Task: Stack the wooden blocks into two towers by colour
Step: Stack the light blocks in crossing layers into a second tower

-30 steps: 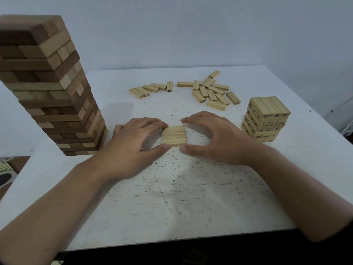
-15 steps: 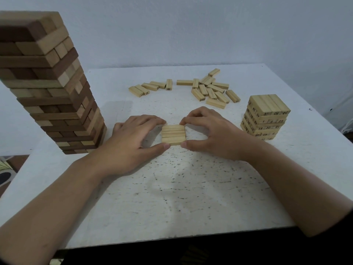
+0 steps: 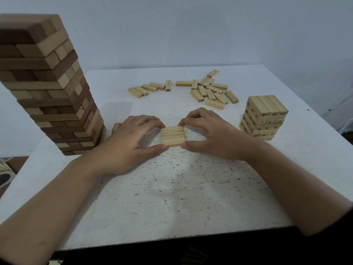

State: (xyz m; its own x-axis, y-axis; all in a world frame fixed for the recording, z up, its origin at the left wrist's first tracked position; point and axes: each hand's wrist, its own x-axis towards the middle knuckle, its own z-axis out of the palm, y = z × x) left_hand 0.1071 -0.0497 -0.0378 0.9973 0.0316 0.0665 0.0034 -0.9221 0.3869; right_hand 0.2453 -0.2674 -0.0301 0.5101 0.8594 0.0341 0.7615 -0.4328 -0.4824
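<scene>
One white speckled tabletop is seen, with one tall tower of mixed dark and light blocks at its left edge and one short tower of pale numbered blocks near its right edge. Roughly eighteen loose pale blocks are scattered flat toward the far edge. At the middle, one flat row of blocks, apparently four, is pinched between left hand and right hand, fingers narrowed against its sides.

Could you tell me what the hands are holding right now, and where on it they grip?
Both hands, left hand and right hand, pinch a flat row of light blocks lying on the table, fingers pressing its left and right ends.
</scene>
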